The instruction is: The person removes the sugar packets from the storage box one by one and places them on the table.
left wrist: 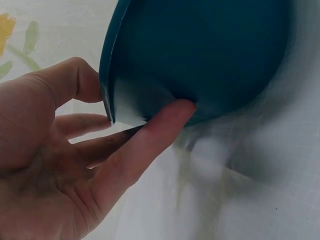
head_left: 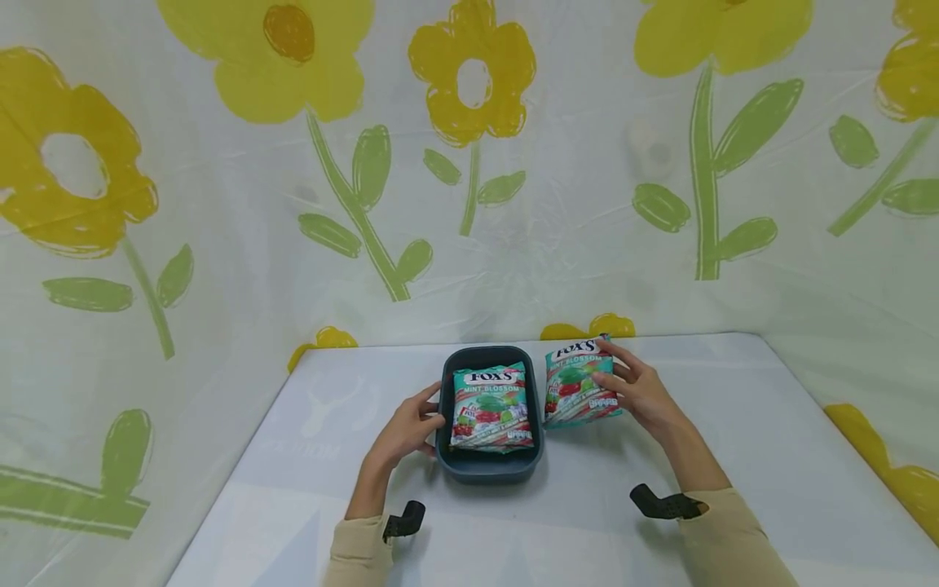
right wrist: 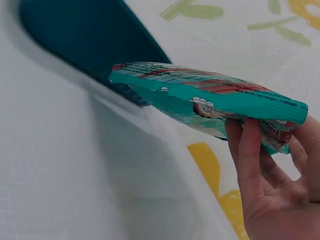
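A dark teal tray sits mid-table with one Fox's Mint Blossom candy bag lying inside. My left hand holds the tray's left wall; in the left wrist view the thumb curls over the rim while a finger presses the tray from outside. My right hand grips a second candy bag just right of the tray, lifted and tilted. In the right wrist view the fingers clasp that bag by its end, with the tray behind it.
A white cloth covers the table, and flower-printed sheets hang behind and at both sides. The table's back edge runs just behind the tray. Black wrist mounts show on both sleeves.
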The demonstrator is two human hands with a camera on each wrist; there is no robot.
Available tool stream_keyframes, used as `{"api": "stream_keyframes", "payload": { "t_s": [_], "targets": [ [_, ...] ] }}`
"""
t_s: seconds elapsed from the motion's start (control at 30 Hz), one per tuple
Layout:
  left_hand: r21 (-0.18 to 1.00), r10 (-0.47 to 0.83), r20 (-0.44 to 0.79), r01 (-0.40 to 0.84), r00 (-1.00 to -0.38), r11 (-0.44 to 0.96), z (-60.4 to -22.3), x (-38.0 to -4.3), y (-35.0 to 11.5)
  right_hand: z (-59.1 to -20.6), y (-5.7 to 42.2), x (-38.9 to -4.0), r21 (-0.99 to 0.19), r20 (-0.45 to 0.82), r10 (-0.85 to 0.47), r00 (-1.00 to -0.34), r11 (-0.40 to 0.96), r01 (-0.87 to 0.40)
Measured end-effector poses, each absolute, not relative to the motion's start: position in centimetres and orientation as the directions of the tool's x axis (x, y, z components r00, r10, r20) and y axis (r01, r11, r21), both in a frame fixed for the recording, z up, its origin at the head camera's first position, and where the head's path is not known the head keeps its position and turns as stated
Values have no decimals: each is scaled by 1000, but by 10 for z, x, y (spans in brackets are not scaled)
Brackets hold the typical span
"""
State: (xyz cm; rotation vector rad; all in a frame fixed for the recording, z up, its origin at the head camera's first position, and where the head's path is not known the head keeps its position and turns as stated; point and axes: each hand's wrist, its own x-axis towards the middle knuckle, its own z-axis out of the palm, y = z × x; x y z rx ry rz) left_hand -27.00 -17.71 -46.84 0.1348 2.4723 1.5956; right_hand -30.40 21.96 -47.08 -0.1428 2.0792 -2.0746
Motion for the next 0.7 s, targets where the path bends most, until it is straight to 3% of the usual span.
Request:
{"api": "stream_keyframes", "payload": {
  "t_s": [0.7],
  "targets": [
    [913, 195, -113, -24, -974, 408, -470, -270, -179, -482, 216, -308, -996, -82, -235, -968, 46, 74]
  ]
}}
